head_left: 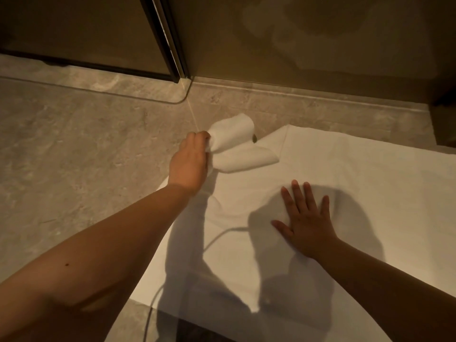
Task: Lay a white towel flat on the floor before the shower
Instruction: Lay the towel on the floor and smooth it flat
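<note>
A white towel (pixel 357 174) lies spread over the stone floor and fills the right and lower middle of the view. Its far left corner is bunched and curled up off the floor. My left hand (pixel 191 160) is closed on that bunched corner, with the cloth folded over beyond my fingers. My right hand (pixel 304 223) lies palm down with its fingers spread on the flat middle of the towel. The towel's right end runs out of the frame.
A glass shower door (pixel 86 35) with a dark frame (pixel 170 45) stands at the back left above a raised stone sill. A beige wall (pixel 320 33) runs along the back right. Bare stone floor (pixel 74 156) spreads to the left. A thin white cord (pixel 214 239) crosses the towel.
</note>
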### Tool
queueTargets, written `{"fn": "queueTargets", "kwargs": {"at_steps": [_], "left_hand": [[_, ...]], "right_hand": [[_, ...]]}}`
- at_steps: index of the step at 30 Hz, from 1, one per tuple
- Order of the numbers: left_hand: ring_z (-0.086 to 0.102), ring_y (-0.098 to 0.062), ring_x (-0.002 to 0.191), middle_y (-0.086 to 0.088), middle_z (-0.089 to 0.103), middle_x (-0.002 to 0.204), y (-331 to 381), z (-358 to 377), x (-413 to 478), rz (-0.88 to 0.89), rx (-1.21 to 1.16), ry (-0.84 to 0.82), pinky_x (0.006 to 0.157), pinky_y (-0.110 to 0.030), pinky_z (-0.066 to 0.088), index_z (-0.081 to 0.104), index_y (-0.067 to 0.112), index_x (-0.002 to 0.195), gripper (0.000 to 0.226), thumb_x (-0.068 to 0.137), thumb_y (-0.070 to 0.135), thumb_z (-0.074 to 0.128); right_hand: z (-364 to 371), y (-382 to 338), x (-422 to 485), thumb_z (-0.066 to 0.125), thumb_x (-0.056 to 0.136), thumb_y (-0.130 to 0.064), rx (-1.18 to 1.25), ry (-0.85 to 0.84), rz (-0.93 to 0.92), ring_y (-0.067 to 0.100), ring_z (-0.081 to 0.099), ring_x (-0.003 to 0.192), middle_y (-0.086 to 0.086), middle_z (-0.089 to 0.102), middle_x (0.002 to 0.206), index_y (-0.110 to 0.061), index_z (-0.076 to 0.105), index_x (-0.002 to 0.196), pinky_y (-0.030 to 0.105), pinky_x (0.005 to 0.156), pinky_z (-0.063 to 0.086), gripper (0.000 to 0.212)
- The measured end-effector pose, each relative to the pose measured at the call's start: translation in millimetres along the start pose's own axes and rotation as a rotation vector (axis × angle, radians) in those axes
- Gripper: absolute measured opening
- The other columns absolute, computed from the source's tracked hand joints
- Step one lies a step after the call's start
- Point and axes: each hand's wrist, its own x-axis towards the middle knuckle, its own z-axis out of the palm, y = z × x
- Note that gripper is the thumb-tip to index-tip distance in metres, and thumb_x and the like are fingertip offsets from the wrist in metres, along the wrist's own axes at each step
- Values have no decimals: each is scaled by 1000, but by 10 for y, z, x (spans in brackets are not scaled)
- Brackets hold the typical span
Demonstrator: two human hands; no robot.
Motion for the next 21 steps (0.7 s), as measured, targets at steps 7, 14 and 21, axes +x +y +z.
{"fn": "queueTargets", "kwargs": {"at_steps": [7, 14, 21], "left_hand": [[40, -36, 121, -20, 42, 135, -148, -38, 104, -189, 174, 66, 98, -46, 33, 30, 9, 141, 52, 93, 20, 48], [-19, -28, 143, -6, -15, 158, -217, 269, -381, 110, 410, -507, 113, -55, -4, -14, 25, 147, 67, 91, 56, 8], [-29, -33, 138, 2, -40, 147, -276, 283, -420, -174, 399, -745, 109, -67, 8, -31, 32, 139, 84, 83, 76, 14]], "right_hand": [[-28, -12, -8, -8, 75, -74, -1, -11, 1, 22, -34, 135, 0, -34, 150, -30, -35, 137, 58, 111, -6, 81], [-41, -27, -10, -15, 71, -75, -19, -22, -3, 24, -31, 137, 2, -34, 150, -28, -33, 139, 59, 111, -5, 84], [-63, -45, -25, -16, 72, -75, 0, -19, -30, 26, -30, 138, 3, -32, 151, -27, -29, 141, 59, 110, -8, 85]]}}
